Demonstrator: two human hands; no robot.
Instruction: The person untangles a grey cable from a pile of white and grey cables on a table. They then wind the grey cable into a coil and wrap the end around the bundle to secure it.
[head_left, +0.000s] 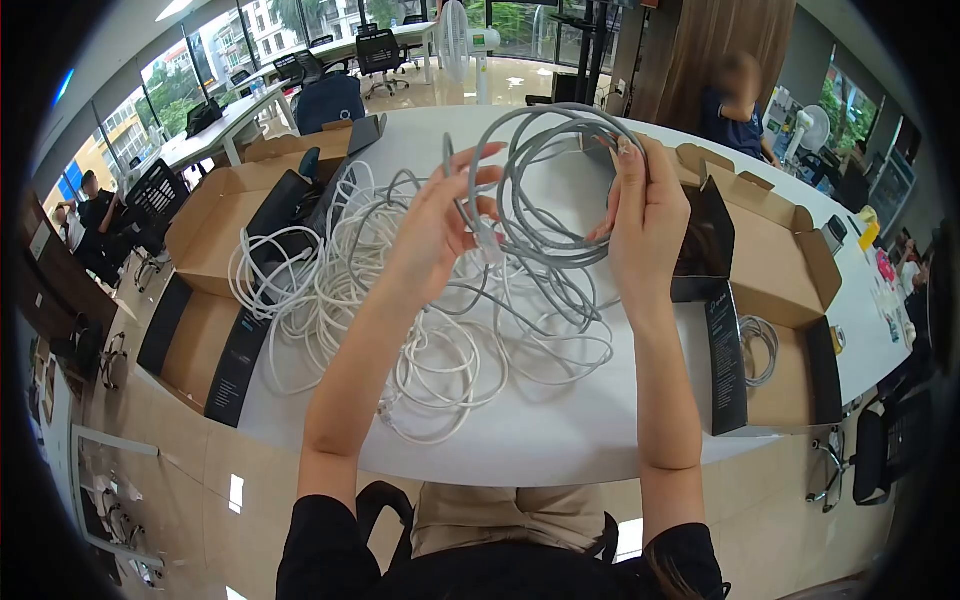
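Note:
My right hand [648, 215] grips a looped coil of grey network cable [545, 235] by its right side, raised above the white table. On the coil's left, my left hand [437, 228] has its fingers curled round a strand of the same cable. A clear plug [489, 244] hangs just below the left fingertips. Under and behind my hands lies a loose heap of white cables [345, 265], tangled with some grey strands. Part of the heap is hidden by my left forearm.
An open cardboard box [215, 225] stands on the left of the white table [540, 430]. Another open box [785, 255] on the right holds a small grey cable coil [759, 350]. A person [735, 110] sits beyond the table; a fan [455, 40] stands behind.

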